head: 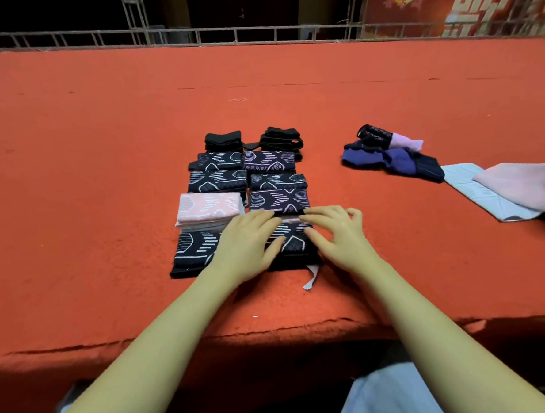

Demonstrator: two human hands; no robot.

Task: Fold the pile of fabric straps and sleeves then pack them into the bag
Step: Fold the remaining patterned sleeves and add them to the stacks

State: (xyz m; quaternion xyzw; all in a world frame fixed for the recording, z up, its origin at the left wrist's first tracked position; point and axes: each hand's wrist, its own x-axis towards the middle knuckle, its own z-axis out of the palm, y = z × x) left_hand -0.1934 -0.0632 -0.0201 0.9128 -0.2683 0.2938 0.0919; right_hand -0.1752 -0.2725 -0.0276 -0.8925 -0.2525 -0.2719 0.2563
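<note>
Two rows of folded items lie on the red felt table (104, 184). Black folded straps (223, 141) are at the far end, dark patterned sleeves (218, 180) in the middle, one pink folded sleeve (208, 207) on the left. My left hand (251, 242) and my right hand (336, 234) press flat on the nearest dark sleeve (291, 241) of the right row, fingers straight. A white tag (312, 278) sticks out at its near edge. A loose pile of unfolded purple, navy and pink sleeves (392, 154) lies to the right.
A pale blue and pink cloth, possibly the bag (500, 189), lies flat at the right edge. The table's near edge (272, 330) runs just below my forearms. A metal railing (254, 35) stands behind the table's far edge.
</note>
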